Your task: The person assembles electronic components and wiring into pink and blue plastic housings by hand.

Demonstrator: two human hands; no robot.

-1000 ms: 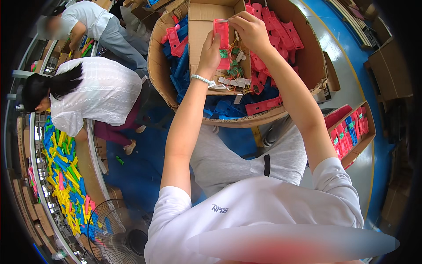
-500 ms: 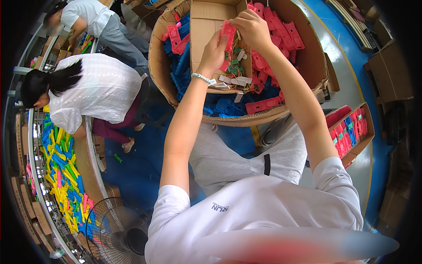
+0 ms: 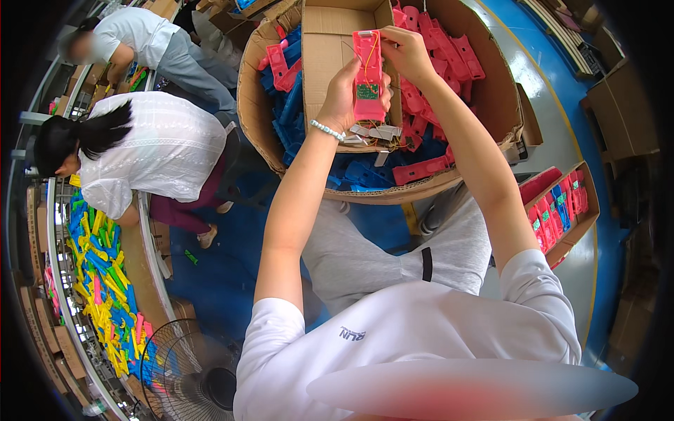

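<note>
One pink shell [image 3: 364, 74], held up over small box [image 3: 328, 42]. Left hand [image 3: 340, 97] clamped round its lower sides; right hand [image 3: 409, 56] by top right edge, can't tell if pinching. Looks light, stiff, bit slick; wires [image 3: 374, 50] probably fragile, so grab sides.

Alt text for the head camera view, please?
A person's left hand holds a pink plastic casing with a green circuit board, right hand beside its upper end, above a cardboard box of plastic parts. Two co-workers bend forward nearby.

This is a factory workshop: a co-worker [image 3: 161, 144] bends over a bench [image 3: 142, 270] heaped with plastic parts [image 3: 105, 281] (many yellow).
</note>
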